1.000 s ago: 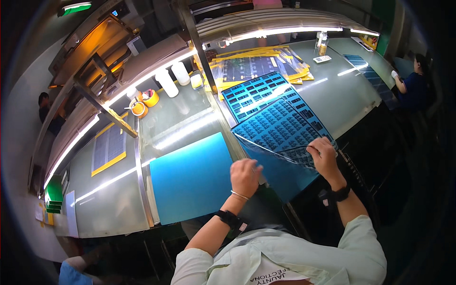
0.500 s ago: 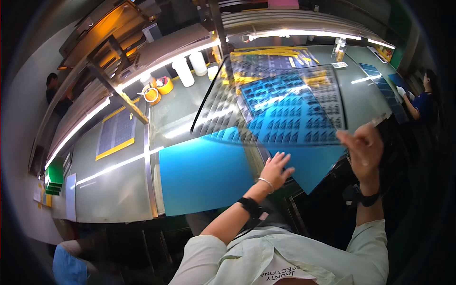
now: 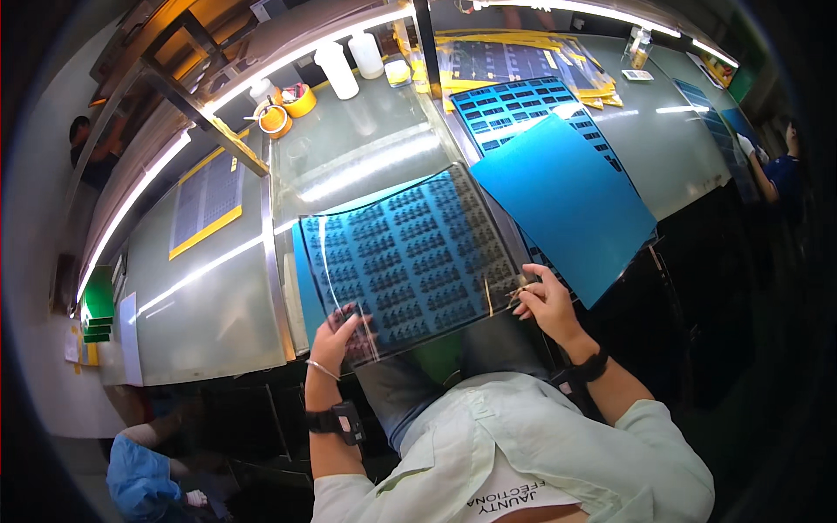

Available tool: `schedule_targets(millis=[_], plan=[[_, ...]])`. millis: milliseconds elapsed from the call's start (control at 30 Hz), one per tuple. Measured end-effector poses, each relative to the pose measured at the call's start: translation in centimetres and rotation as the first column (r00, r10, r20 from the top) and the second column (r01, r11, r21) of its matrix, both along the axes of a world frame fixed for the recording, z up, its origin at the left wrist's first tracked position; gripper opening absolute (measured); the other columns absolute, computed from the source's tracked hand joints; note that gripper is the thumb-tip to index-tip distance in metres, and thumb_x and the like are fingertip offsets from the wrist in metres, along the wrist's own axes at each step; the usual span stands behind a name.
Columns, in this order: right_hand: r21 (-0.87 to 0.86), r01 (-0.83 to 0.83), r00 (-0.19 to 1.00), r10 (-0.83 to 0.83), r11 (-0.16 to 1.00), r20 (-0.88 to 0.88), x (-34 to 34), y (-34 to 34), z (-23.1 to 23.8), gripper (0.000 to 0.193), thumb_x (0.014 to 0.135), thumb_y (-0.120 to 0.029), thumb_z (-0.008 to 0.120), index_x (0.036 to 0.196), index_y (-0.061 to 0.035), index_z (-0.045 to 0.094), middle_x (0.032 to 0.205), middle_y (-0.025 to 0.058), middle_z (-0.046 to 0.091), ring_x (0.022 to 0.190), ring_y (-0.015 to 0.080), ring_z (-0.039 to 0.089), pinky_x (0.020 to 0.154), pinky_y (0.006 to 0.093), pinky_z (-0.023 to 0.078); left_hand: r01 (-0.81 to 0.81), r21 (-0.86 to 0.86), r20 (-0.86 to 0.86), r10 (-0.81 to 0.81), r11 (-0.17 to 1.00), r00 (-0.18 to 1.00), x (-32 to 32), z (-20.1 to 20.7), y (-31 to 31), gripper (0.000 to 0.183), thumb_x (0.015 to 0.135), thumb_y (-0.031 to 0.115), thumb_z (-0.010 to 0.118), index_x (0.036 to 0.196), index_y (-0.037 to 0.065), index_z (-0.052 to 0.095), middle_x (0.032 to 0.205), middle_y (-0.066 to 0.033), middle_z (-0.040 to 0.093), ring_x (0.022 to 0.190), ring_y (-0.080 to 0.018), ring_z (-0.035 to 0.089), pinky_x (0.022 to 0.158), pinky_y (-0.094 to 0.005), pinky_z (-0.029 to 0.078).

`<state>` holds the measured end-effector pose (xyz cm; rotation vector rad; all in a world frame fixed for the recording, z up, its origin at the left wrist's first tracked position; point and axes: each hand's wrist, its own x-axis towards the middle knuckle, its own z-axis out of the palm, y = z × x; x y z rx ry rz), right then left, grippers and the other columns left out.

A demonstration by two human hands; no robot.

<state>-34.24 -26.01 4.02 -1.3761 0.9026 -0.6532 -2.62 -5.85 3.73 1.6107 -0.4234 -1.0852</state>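
A clear film sheet with a dark border and rows of small black patterns is held by its near corners between my two hands. My left hand is closed on the near left corner, fingers partly visible through the film. At the near right corner, my right hand pinches the edge between thumb and fingers. Behind the film, a plain blue sheet shows on the bench along its left side. Another plain blue sheet lies to the right, partly covering a blue panel with dark rectangular patterns.
Yellow-edged film sheets lie stacked at the back. White bottles and orange tape rolls stand beneath the lamp. A yellow-edged dark sheet lies left. A metal post rises at the back. A co-worker is far right.
The film has come down and left, toward me, over the left blue sheet. My left hand, open before, now grips its corner. My right hand has moved left and nearer with it.
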Motion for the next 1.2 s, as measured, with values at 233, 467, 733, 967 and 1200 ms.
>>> schedule_targets(millis=[233,467,733,967,1200], plan=[[0.286,-0.095,0.99,0.12,0.954,-0.072,2.0,3.4,-2.6,0.003,0.084,-0.006,0.056,0.083,-0.0026,0.055,0.069,0.0043,0.061,0.058,0.0092,0.059,0.049,0.0212,0.047,-0.414,0.204,0.402,0.31,0.887,0.862,1.7,-0.2,6.2,0.02,0.087,0.017,0.057,0.095,-0.001,0.057,0.065,-0.0083,0.059,0.054,-0.016,0.061,0.043,-0.0227,0.047],[-0.097,-0.06,0.965,0.033,0.993,-0.259,3.2,2.7,-3.0,0.011,0.079,-0.008,0.062,0.081,-0.0009,0.054,0.064,0.0051,0.056,0.055,0.0105,0.052,0.053,0.026,0.042,-0.155,0.072,0.277,0.129,0.985,0.952,-0.1,2.1,7.6,0.03,0.087,0.007,0.055,0.114,-0.001,0.048,0.072,-0.0077,0.058,0.046,-0.0092,0.053,0.038,-0.0186,0.041],[-0.218,-0.03,0.948,-0.042,0.976,-0.316,3.6,2.8,-3.9,0.017,0.076,-0.009,0.065,0.073,-0.0029,0.05,0.065,0.0051,0.052,0.058,0.0155,0.05,0.057,0.0288,0.042,-0.396,-0.038,0.457,0.368,0.918,0.81,1.5,-2.1,6.7,0.02,0.085,0.004,0.058,0.104,-0.002,0.055,0.072,-0.0026,0.056,0.05,-0.0051,0.051,0.042,-0.0176,0.039],[-0.213,-0.031,0.961,-0.029,0.977,-0.274,3.7,3.0,-3.8,0.016,0.077,-0.007,0.064,0.074,-0.0018,0.049,0.063,0.0064,0.051,0.057,0.0152,0.05,0.055,0.0286,0.041,-0.424,-0.046,0.406,0.405,0.904,0.819,1.7,-3.1,7.2,0.018,0.086,0.005,0.058,0.101,-0.003,0.055,0.072,-0.004,0.057,0.053,-0.0081,0.056,0.047,-0.0176,0.043],[-0.301,-0.064,0.959,-0.025,0.952,-0.284,3.8,3.4,-3.2,0.016,0.077,-0.005,0.062,0.075,-0.0028,0.046,0.064,0.0079,0.049,0.056,0.0186,0.051,0.053,0.0301,0.041,-0.467,-0.06,0.331,0.459,0.882,0.825,1.7,-3.9,8.0,0.014,0.088,0.005,0.055,0.099,-0.004,0.054,0.076,-0.007,0.059,0.057,-0.0122,0.06,0.05,-0.0197,0.047]])
